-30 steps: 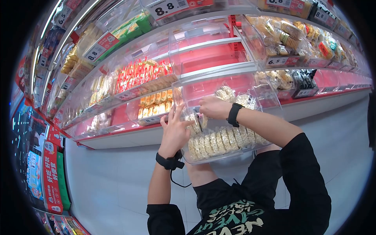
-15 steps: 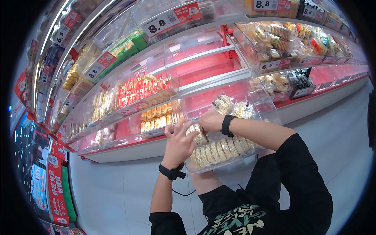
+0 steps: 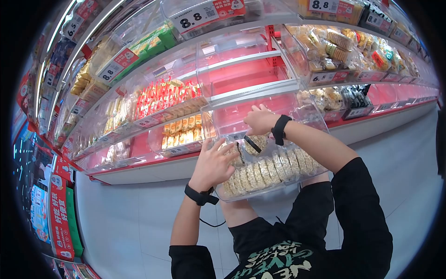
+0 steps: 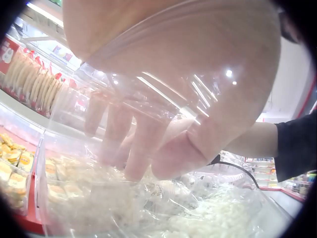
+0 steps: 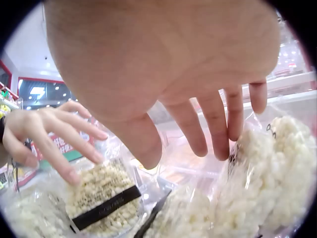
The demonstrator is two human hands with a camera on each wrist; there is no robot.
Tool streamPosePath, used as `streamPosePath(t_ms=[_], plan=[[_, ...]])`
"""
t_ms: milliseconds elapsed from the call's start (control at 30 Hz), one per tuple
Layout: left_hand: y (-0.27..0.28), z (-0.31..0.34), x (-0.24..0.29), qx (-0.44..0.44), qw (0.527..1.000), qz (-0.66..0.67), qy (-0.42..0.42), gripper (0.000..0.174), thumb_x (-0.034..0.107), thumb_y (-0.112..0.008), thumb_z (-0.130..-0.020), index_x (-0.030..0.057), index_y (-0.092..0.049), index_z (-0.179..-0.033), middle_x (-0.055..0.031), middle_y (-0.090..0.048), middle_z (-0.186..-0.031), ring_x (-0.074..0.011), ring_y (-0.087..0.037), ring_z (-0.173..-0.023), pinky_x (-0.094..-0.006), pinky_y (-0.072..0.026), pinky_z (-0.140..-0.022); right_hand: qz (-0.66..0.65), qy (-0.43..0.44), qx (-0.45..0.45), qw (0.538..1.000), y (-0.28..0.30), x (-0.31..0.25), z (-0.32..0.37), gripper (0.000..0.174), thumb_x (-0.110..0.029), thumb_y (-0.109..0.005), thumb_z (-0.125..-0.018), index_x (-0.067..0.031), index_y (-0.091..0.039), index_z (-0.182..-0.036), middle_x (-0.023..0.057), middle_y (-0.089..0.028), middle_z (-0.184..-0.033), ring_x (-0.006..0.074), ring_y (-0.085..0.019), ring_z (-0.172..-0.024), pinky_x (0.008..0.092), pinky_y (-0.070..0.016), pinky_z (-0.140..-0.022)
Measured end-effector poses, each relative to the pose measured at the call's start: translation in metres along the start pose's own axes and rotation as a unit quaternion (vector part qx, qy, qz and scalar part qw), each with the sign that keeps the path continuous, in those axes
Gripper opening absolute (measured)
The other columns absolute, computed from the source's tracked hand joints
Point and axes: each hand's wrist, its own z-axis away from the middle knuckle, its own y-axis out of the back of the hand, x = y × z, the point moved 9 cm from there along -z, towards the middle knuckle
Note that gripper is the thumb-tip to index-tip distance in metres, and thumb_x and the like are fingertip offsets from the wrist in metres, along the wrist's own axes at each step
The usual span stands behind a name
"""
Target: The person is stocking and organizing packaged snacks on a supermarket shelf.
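A clear plastic bin (image 3: 272,186) holds bagged puffed-grain cakes, with a row of upright packets (image 3: 269,172) along its near side. My left hand (image 3: 213,165) is at the bin's left end, fingers spread over a packet with a black label (image 5: 106,206). Clear plastic lies across this hand in the left wrist view. Another black-banded packet (image 3: 255,144) leans to its right. Above the back of the bin, my right hand (image 3: 261,120) has its fingers extended, with nothing between them. In the right wrist view, its fingertips come close to upright packets (image 5: 247,173).
Behind the bin rise red-backed shelves (image 3: 246,76). To the left stand bins of red-wrapped snacks (image 3: 167,97) and yellow-orange packets (image 3: 183,132); bagged snacks (image 3: 337,44) fill the right shelf. Pale floor (image 3: 139,218) spreads below, around the person's legs.
My right hand has left the packets beside my left hand and moved toward the bin's back, uncovering the black-banded packet. My left hand stays at the left end.
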Motion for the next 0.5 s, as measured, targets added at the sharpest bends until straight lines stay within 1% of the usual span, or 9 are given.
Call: streamPosePath(t_ms=[67,100,167,200,300,400,500], plan=[[0.001,-0.001,0.0,0.002,1.0,0.002,0.001,0.042,0.026,-0.059,-0.077,0.0216,-0.07,-0.117,-0.004,-0.061,-0.134,-0.0257,-0.047,-0.132,-0.0556,-0.0267,-0.11,0.035,0.017,-0.001,0.999,-0.016,-0.007,0.0,0.049,-0.046,-0.066,-0.086,-0.006,-0.067,-0.115,0.0167,-0.064,-0.117,0.0348,-0.048,-0.124,0.0516,-0.0339,-0.102],[0.001,-0.001,0.0,0.004,1.0,0.003,0.001,0.042,0.026,-0.06,-0.077,0.0217,-0.071,-0.117,-0.0041,-0.061,-0.134,-0.0258,-0.047,-0.132,-0.0556,-0.0268,-0.11,0.005,0.027,0.032,0.999,-0.011,-0.011,0.003,0.045,-0.037,-0.07,-0.083,-0.0003,-0.07,-0.109,0.0198,-0.068,-0.114,0.0367,-0.05,-0.129,0.0523,-0.0393,-0.099],[0.002,0.0,0.0,0.01,1.0,0.004,-0.001,0.042,0.026,-0.06,-0.077,0.0217,-0.071,-0.117,-0.0044,-0.061,-0.133,-0.026,-0.048,-0.132,-0.0555,-0.0269,-0.11,-0.139,0.055,0.013,0.989,-0.015,-0.008,-0.006,0.047,-0.032,-0.071,-0.081,0.0023,-0.067,-0.112,0.0206,-0.068,-0.111,0.0343,-0.059,-0.118,0.0486,-0.0464,-0.092],[0.002,0.0,0.0,0.015,1.0,0.005,-0.003,0.042,0.026,-0.06,-0.076,0.0217,-0.071,-0.117,-0.0045,-0.062,-0.133,-0.0261,-0.048,-0.131,-0.0555,-0.027,-0.11,-0.211,0.07,0.002,0.975,-0.017,-0.009,-0.01,0.048,-0.03,-0.071,-0.081,0.0036,-0.065,-0.114,0.0209,-0.069,-0.109,0.0331,-0.063,-0.113,0.0467,-0.0499,-0.089],[0.002,0.001,0.0,0.014,1.0,0.006,-0.001,0.042,0.025,-0.06,-0.076,0.0218,-0.072,-0.116,-0.0048,-0.062,-0.132,-0.0263,-0.048,-0.131,-0.0553,-0.0271,-0.11,-0.286,-0.001,-0.075,0.955,-0.004,-0.014,0.01,0.051,-0.02,-0.073,-0.076,0.0058,-0.06,-0.118,0.0216,-0.069,-0.105,0.0323,-0.068,-0.1,0.0396,-0.0551,-0.078],[0.002,0.0,0.0,0.012,1.0,0.008,0.004,0.041,0.025,-0.06,-0.076,0.022,-0.072,-0.115,-0.0047,-0.062,-0.132,-0.0263,-0.048,-0.131,-0.0553,-0.0269,-0.111,-0.282,-0.038,-0.079,0.955,-0.009,-0.013,0.025,0.051,-0.017,-0.076,-0.073,0.0045,-0.06,-0.116,0.0226,-0.069,-0.093,0.0331,-0.069,-0.089,0.0432,-0.0539,-0.078],[0.001,0.0,0.0,0.014,1.0,0.007,0.005,0.041,0.026,-0.061,-0.076,0.0222,-0.072,-0.115,-0.0044,-0.062,-0.132,-0.0262,-0.048,-0.131,-0.0555,-0.0268,-0.111,-0.206,-0.016,0.096,0.974,0.011,-0.007,0.023,0.048,-0.011,-0.076,-0.069,0.0012,-0.061,-0.113,0.0205,-0.069,-0.092,0.0331,-0.069,-0.085,0.0434,-0.0535,-0.077]])
